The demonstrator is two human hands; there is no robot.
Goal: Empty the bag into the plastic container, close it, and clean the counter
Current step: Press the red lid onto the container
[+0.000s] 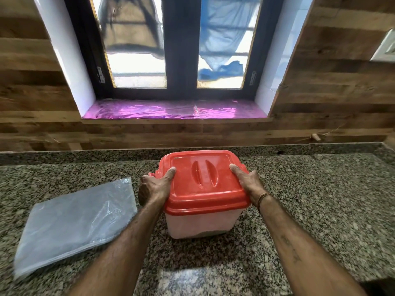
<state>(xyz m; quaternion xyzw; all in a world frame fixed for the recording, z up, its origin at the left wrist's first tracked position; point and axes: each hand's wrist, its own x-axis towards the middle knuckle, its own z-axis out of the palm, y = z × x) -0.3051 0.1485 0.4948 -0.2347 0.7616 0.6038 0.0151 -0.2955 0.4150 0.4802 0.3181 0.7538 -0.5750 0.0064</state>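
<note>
A translucent plastic container (198, 223) stands in the middle of the granite counter (310, 199). Its red lid (203, 180) sits on top and covers the opening. My left hand (155, 185) grips the lid's left edge, thumb lying on top. My right hand (249, 181) grips the right edge the same way. A flat, clear plastic bag (72, 225) lies on the counter to the left of the container, apart from it, and looks empty. A thin dark layer shows at the container's bottom.
A wood-panelled wall runs behind the counter, with a dark-framed window (181, 45) over a purple-lined sill (171, 111). A white switch plate (384, 48) is on the right wall. The counter's front edge drops away at the lower right.
</note>
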